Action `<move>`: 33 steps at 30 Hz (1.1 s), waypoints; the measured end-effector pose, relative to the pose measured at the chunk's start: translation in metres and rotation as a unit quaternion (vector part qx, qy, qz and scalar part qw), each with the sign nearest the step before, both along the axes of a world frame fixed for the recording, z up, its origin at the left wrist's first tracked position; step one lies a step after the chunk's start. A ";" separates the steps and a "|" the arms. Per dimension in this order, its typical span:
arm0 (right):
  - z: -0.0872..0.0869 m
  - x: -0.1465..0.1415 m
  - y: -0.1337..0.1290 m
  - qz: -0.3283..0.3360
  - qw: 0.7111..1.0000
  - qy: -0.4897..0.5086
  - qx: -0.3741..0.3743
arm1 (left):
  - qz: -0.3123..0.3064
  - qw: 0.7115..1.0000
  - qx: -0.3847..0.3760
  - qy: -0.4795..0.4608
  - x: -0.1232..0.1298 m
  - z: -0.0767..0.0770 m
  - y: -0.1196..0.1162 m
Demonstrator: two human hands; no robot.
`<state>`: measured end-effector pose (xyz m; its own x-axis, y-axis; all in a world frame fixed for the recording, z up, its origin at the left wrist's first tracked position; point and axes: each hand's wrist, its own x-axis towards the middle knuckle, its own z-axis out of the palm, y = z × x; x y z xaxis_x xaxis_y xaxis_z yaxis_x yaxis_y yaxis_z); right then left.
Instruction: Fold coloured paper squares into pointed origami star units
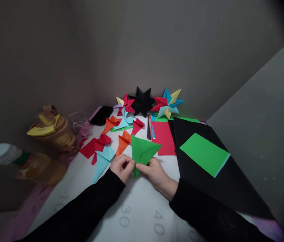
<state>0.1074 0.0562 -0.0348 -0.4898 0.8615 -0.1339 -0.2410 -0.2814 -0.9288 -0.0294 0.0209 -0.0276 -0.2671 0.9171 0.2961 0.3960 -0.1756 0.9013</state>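
Between my hands is a folded piece of green paper (143,149), wide at the top and narrowing to a point below. My left hand (123,167) pinches its lower left edge with thumb and fingers. On the other side, my right hand (157,174) grips the lower right part, its thumb on the front and its fingers behind. Just left of my left hand lies a light blue folded paper piece (104,159). An orange folded piece (123,141) sits right behind the left hand.
Red folded pieces (93,146) lie at left. Paper stars (168,102) lean against the wall. Red sheets (163,136) and a black board (202,158) bearing green paper (204,154) are at right. A bottle (23,161) and lidded cup (53,129) stand left, near a phone (102,115).
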 end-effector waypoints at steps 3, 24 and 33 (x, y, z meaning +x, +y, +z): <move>-0.001 0.000 0.000 0.002 1.000 -0.006 0.009 | -0.005 1.000 0.001 0.008 0.000 0.003 0.000; -0.002 0.000 0.007 -0.051 0.993 0.077 -0.073 | -0.068 0.995 -0.048 0.052 0.004 0.000 -0.005; -0.001 -0.002 0.012 -0.102 0.983 0.108 -0.106 | -0.076 0.993 -0.065 0.061 0.004 0.000 -0.004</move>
